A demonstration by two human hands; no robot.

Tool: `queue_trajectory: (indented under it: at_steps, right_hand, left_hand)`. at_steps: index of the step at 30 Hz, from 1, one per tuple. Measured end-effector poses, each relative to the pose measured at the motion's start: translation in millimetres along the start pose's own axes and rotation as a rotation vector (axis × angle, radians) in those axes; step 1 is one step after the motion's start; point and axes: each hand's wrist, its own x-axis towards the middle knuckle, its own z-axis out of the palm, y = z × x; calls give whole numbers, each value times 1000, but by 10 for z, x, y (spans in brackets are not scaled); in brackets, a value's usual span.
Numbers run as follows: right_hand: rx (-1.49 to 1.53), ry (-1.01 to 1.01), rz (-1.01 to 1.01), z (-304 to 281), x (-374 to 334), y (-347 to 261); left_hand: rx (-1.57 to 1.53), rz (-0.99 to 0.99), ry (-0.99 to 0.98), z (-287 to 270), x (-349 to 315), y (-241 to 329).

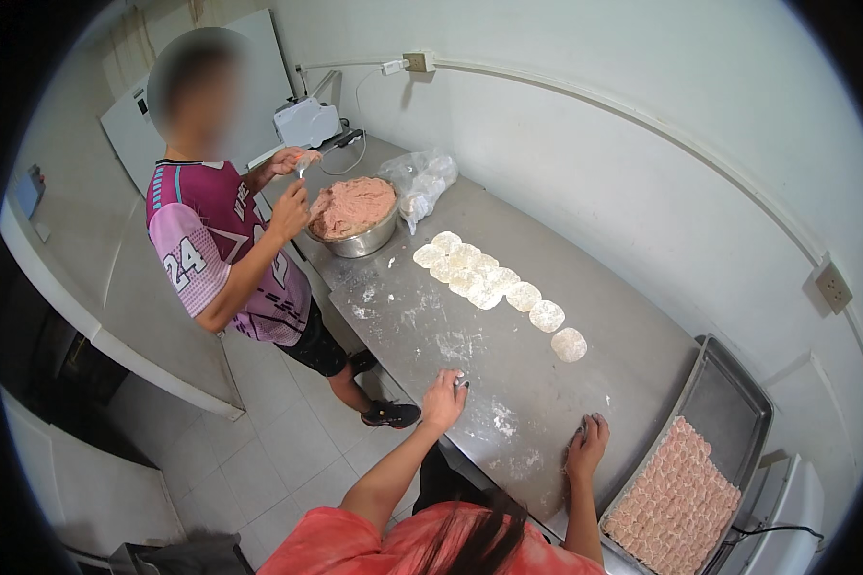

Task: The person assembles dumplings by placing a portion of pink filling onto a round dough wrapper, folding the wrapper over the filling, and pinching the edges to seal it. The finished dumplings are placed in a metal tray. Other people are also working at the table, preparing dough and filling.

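My left hand is at the near edge of the steel table, fingers curled, with a small greyish thing at the fingertips that I cannot make out. My right hand rests on the tabletop nearer the tray, its fingers bent in; what they hold, if anything, is hidden. Beyond both hands, round floured dough wrappers lie in overlapping rows, with a single wrapper apart at the near end. To the right, a metal tray holds many pink filled dumplings packed in rows at its near part.
At the far left a co-worker holds a spoon and pink filling above a steel bowl of ground meat. A clear plastic bag lies beside it. Loose flour dusts the steel table. A wall runs along its far side.
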Motion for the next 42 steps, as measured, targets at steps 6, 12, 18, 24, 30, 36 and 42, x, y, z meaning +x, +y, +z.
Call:
queue_trajectory:
  at_steps: [6, 12, 18, 24, 30, 36, 42]
  right_hand:
    - [10, 48, -29, 8, -12, -15]
    - [-24, 23, -300, -510, 475, -439]
    - [-132, 61, -829, -2121, 686, -2527]
    - [-227, 415, -1022, -2487, 397, -3047]
    - [-229, 389, -931, -2474, 308, -3157]
    - [-426, 327, -921, -2530, 279, -3095]
    - [-436, 52, -954, -2593, 323, -3018]
  left_hand:
    - [3, -15, -18, -1, -14, 0]
    - [7, -30, -35, 36, 37, 58]
    - [19, -26, -16, -24, -12, -8]
    - [-7, 58, 15, 64, 90, 50]
    - [35, 51, 7, 14, 35, -30]
    - [28, 46, -8, 29, 53, 31]
    - [-26, 21, -12, 84, 105, 124]
